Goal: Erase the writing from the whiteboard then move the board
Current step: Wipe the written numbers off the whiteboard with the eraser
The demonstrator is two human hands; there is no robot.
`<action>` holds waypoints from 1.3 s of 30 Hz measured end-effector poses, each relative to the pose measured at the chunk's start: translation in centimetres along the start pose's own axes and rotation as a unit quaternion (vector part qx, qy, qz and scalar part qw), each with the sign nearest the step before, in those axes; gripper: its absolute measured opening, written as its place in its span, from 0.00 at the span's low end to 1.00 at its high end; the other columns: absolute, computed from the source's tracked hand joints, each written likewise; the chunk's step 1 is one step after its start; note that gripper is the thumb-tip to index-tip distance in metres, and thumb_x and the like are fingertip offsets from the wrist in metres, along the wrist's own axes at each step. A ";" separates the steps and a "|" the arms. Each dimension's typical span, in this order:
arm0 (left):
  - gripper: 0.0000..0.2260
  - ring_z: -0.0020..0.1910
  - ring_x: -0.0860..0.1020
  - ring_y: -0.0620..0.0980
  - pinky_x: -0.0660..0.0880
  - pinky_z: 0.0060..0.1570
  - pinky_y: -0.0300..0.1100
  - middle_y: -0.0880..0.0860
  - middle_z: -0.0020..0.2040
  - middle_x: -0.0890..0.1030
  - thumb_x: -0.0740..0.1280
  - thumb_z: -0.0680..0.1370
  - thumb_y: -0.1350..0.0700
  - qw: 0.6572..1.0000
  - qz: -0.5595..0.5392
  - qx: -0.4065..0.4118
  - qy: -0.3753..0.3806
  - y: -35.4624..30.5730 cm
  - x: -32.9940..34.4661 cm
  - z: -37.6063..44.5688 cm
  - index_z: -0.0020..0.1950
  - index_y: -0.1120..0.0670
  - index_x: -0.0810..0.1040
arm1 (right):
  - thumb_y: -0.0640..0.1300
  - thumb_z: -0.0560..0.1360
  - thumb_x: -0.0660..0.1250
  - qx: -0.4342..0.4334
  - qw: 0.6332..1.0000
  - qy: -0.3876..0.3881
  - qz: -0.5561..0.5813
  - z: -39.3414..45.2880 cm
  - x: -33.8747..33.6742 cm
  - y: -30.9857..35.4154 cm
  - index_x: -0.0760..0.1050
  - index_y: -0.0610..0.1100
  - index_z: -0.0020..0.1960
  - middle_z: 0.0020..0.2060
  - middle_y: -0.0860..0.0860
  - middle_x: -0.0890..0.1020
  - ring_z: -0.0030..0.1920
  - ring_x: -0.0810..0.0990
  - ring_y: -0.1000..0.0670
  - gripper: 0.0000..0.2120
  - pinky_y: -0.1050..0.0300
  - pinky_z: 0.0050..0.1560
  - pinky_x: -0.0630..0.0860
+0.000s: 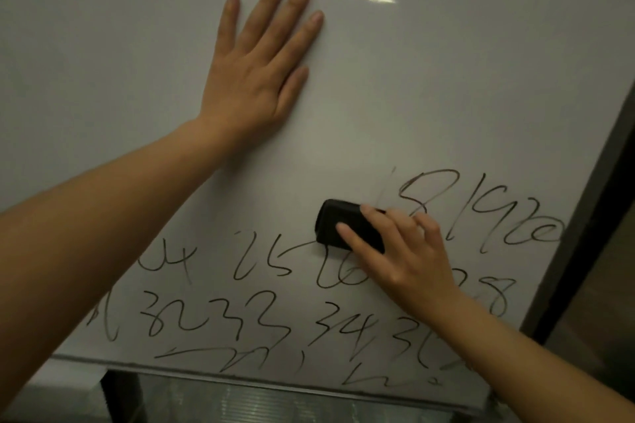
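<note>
Head view: left hand (256,79) presses flat, fingers straight, on the whiteboard (446,79). Right hand (405,251) grips a black eraser (340,223) beside handwritten numbers (213,316).

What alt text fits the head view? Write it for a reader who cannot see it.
A right hand holds a black eraser against a whiteboard, beside rows of handwritten numbers across the lower part. The left hand lies flat, fingers spread, on the bare upper part.
</note>
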State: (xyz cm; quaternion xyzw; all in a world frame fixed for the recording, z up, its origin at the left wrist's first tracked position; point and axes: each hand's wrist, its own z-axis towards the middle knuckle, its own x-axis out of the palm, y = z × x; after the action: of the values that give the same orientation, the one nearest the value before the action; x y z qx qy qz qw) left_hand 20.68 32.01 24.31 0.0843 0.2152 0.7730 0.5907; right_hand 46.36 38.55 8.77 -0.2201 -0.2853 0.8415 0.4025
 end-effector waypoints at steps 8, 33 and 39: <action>0.22 0.76 0.57 0.63 0.51 0.71 0.65 0.60 0.77 0.60 0.53 0.85 0.52 1.000 -0.005 0.000 -0.007 0.3 0.6 0.0 0.79 0.56 0.57 | 0.46 0.74 0.70 0.227 0.970 -0.047 -0.071 3.0 -1.5 -8.1 0.74 0.48 0.65 0.56 0.41 0.76 0.55 0.67 0.42 0.20 0.49 0.52 0.61; 0.22 0.76 0.56 0.62 0.50 0.71 0.65 0.59 0.78 0.59 0.53 0.85 0.52 1.000 -0.022 -0.004 -0.015 0.2 1.1 0.0 0.79 0.55 0.57 | 0.48 0.75 0.68 0.242 0.965 -0.047 -0.085 1.8 -1.5 -9.9 0.72 0.49 0.67 0.57 0.41 0.77 0.56 0.68 0.41 0.20 0.48 0.53 0.62; 0.20 0.74 0.62 0.63 0.53 0.67 0.70 0.60 0.75 0.64 0.56 0.84 0.53 0.997 -0.025 0.073 -0.026 -4.0 0.9 1.3 0.77 0.55 0.65 | 0.47 0.75 0.68 0.272 0.960 -0.044 -0.044 2.4 -1.9 -9.1 0.69 0.51 0.68 0.56 0.40 0.78 0.55 0.69 0.42 0.22 0.48 0.53 0.63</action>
State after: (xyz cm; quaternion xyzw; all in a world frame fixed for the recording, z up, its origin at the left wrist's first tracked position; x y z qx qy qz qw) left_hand 24.46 33.96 23.65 0.1413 0.2577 0.7381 0.6073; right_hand 51.03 40.97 16.75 -0.0523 -0.0726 0.8777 0.4709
